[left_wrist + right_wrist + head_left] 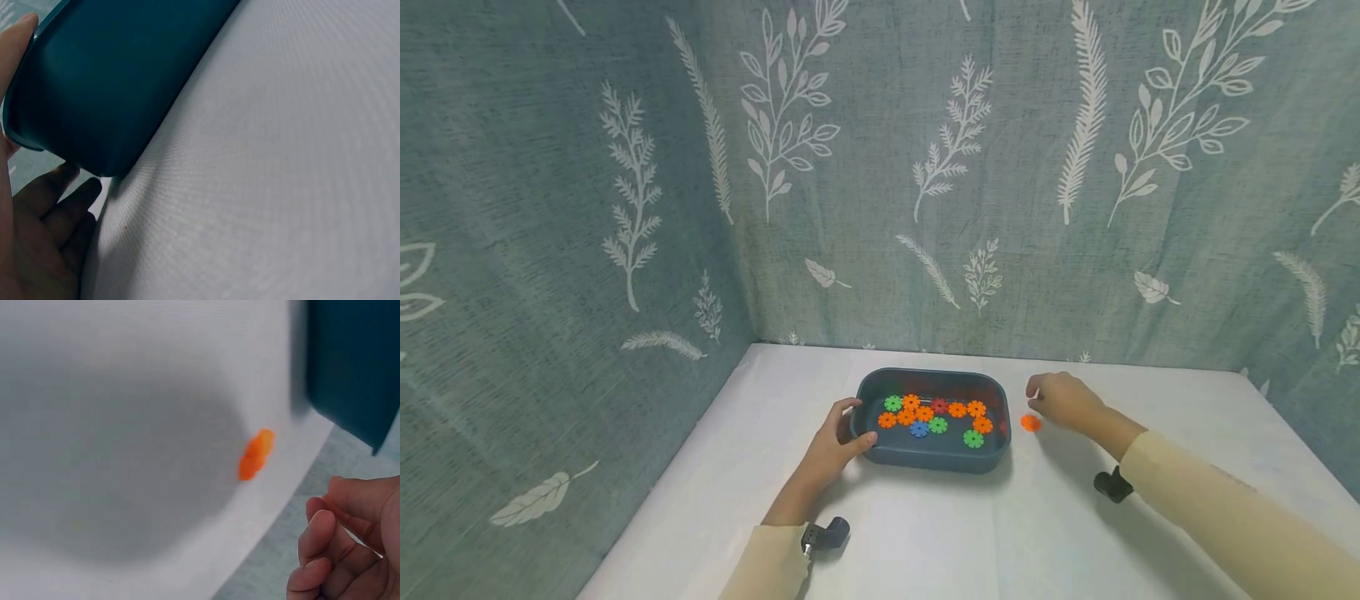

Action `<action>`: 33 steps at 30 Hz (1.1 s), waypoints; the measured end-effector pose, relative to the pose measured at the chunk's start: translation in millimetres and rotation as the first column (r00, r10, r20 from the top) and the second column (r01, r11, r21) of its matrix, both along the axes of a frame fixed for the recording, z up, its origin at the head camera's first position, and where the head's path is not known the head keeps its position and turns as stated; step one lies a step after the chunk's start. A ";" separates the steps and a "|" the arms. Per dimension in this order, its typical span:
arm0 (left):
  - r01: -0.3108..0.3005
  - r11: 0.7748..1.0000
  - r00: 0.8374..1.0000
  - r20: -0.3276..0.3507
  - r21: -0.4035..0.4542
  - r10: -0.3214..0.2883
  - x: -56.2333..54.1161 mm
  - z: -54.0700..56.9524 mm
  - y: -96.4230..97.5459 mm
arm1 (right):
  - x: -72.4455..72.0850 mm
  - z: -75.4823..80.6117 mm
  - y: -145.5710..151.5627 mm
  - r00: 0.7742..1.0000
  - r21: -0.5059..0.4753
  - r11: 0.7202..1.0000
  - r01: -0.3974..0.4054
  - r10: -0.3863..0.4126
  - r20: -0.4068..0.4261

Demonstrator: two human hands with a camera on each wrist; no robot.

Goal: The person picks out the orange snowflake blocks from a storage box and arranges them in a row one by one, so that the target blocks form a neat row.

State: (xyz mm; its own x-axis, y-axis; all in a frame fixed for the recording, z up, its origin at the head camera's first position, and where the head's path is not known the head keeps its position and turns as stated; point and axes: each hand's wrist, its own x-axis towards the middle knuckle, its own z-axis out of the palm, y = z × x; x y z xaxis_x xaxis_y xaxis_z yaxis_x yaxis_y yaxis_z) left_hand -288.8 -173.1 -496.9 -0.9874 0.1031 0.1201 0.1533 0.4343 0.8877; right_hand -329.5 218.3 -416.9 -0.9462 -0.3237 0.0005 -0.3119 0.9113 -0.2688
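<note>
My left hand (pixel 831 450) grips the left end of a dark blue-green plastic basin (pixel 936 459), thumb and fingers spread about its rim. In the left wrist view fingers (pixel 59 209) lie against the basin's end. Inside the basin lie several notched flower-shaped discs: orange (pixel 957 409), green (pixel 973 438), blue (pixel 920 428) and red (pixel 939 406). One orange disc (pixel 1031 423) is outside, just right of the basin. Slightly above and right of it is my right hand (pixel 1066 402), fingers loosely bent, thumb close to the index finger; nothing shows between them in the right wrist view.
A white-covered table (pixel 917 533) bears the basin. Green-grey curtains (pixel 865 275) with white leaf prints stand behind and to the left. A small dark wrist camera (pixel 831 533) sits on the left wrist, another dark device (pixel 1113 484) by the right one.
</note>
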 end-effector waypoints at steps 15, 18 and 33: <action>0.013 1.000 1.000 0.003 0.016 -0.013 -1.4 -1.1 -1.5 | -0.8 27.3 -51.2 0.997 -0.024 0.998 -0.060 0.061 0.037; 0.017 1.000 1.000 0.003 0.015 -0.017 -1.3 -1.8 -1.3 | 0.0 27.1 -64.1 0.997 -0.028 0.997 -0.076 0.077 0.031; 0.022 1.000 1.000 -0.008 0.018 -0.022 0.5 -0.3 -1.3 | -5.0 13.8 -125.5 0.986 -0.102 0.981 -0.162 0.166 0.025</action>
